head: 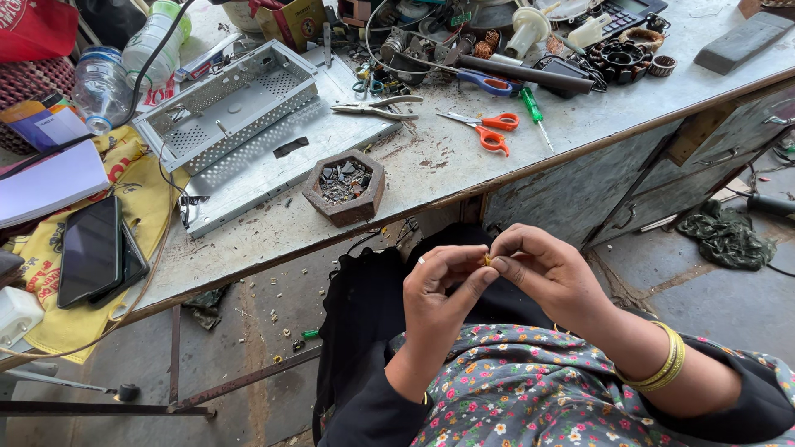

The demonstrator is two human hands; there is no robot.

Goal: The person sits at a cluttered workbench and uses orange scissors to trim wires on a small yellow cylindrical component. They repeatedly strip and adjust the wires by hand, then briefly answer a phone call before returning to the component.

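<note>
My left hand and my right hand meet over my lap, below the bench edge. Their fingertips pinch one tiny yellowish part between them; its shape is too small to tell. A ring sits on a left finger and gold bangles circle my right wrist. The nearest bench item is a hexagonal wooden dish filled with several small dark pieces.
On the grey workbench lie a perforated metal case with its cover, pliers, orange-handled scissors, a green screwdriver and cluttered tools at the back. Two phones rest on yellow cloth at left, near plastic bottles.
</note>
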